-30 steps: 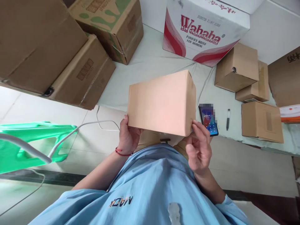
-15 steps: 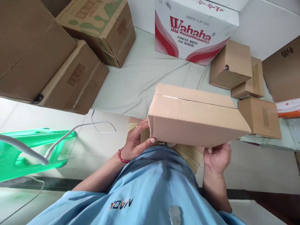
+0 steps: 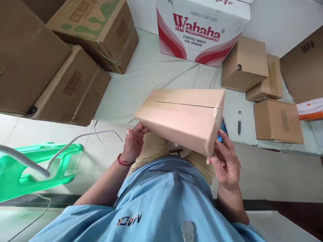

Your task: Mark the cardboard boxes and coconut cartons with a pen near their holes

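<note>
A plain cardboard box is held up between my hands, tilted, above the near edge of the table. A seam runs along its top face, and clear tape shines at its right end. My left hand, with a red cord bracelet on the wrist, grips the box's lower left corner; some fingertips are hidden beneath it. At the right end, the thumb and fingers of my right hand pinch the lower corner. Just behind those fingers, a blue item shows partly, its kind hidden. A pen lies on the cloth to the right.
Large cartons stand at the left. A white Wahaha water carton is at the back. Several small brown boxes sit at the right on the pale tablecloth. A green plastic stool and a white cable are at lower left.
The box has turned and shifted left, bringing its taped right end into view. My left hand moved left and my right hand rose along the end. The pen and blue item are now uncovered.
</note>
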`<state>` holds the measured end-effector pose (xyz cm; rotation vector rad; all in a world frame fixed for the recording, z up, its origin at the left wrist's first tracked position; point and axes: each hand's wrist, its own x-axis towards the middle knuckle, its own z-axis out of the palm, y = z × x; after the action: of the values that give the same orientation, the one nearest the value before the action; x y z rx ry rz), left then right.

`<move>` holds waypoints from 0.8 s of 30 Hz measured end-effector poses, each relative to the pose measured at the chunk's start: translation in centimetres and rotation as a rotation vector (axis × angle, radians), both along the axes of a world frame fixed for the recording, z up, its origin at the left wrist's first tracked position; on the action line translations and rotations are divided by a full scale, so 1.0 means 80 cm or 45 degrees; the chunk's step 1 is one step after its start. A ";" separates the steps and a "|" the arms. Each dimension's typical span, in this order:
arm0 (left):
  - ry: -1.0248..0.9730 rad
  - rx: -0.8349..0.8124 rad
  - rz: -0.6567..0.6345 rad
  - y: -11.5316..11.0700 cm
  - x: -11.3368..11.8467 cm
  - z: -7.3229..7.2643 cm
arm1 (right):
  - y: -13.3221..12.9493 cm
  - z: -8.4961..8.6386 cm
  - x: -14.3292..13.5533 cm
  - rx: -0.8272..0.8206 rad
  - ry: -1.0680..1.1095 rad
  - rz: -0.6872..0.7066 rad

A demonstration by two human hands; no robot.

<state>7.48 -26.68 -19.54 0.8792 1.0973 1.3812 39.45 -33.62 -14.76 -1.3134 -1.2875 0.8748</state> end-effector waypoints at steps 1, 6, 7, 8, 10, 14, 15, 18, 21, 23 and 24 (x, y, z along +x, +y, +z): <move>-0.047 -0.041 -0.011 0.001 0.003 0.002 | -0.001 0.004 -0.006 0.064 -0.058 0.050; -0.136 -0.179 -0.028 0.001 0.008 0.014 | 0.001 0.022 -0.030 0.411 -0.305 0.330; -0.154 -0.212 -0.026 0.001 0.007 0.018 | 0.003 0.024 -0.032 0.443 -0.336 0.365; -0.174 -0.252 -0.005 0.002 0.005 0.023 | 0.005 0.026 -0.034 0.461 -0.364 0.388; -0.212 -0.355 0.053 0.006 -0.001 0.033 | 0.008 0.027 -0.035 0.491 -0.409 0.426; -0.271 -0.485 0.065 0.020 -0.018 0.047 | 0.004 0.023 -0.034 0.526 -0.385 0.533; -0.287 -0.485 0.046 0.023 -0.023 0.048 | 0.001 0.021 -0.035 0.510 -0.356 0.530; -0.306 -0.472 0.020 0.024 -0.034 0.046 | -0.008 0.015 -0.042 0.409 -0.205 0.303; -0.282 -0.422 -0.025 0.014 -0.033 0.041 | -0.008 0.007 -0.048 0.275 0.069 -0.046; -0.225 -0.314 -0.046 0.004 -0.029 0.039 | -0.003 0.001 -0.046 0.146 0.195 -0.178; -0.189 -0.250 -0.042 0.000 -0.026 0.038 | 0.000 -0.002 -0.044 0.057 0.213 -0.204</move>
<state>5.37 -26.71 -16.48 0.6400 1.0790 1.2666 35.95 -33.61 -14.92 -1.2614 -1.0515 0.8203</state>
